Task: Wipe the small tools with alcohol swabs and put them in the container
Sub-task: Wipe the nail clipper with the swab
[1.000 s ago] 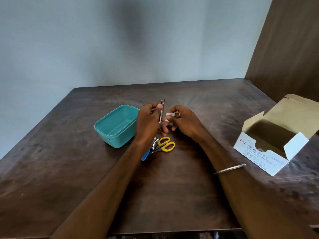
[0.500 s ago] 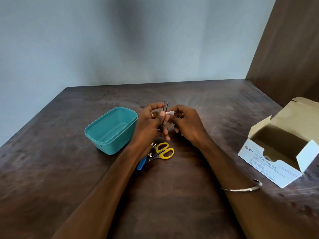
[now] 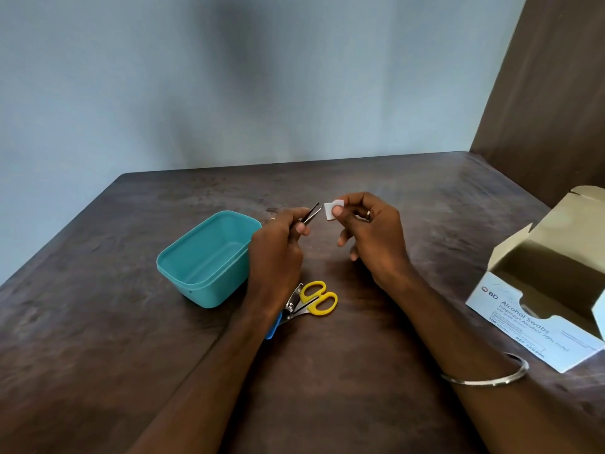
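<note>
Half a second ago our two hands met over the table, the swab pressed against the upright tweezers; now they have drawn apart, with a small gap between tool and swab. Our left hand (image 3: 278, 247) grips the tweezers (image 3: 311, 213), which have tipped from upright to a slant, their tips pointing up and to the right. Our right hand (image 3: 371, 235) pinches the white alcohol swab (image 3: 331, 209) between thumb and forefinger, just beside the tweezer tips but not touching them.

The teal container (image 3: 204, 258) stands on the dark table (image 3: 98, 339), just left of our left hand, and we see nothing inside it. Near our left wrist lie the yellow-handled scissors (image 3: 316, 301), with a nail clipper (image 3: 293, 301) and a blue-handled tool (image 3: 272, 326) touching them; the blue one is partly hidden by our forearm. At the right edge the opened swab box (image 3: 537, 319) sits with its flaps up; whether it holds anything we cannot tell. A metal bangle (image 3: 487, 375) circles our right forearm.
</note>
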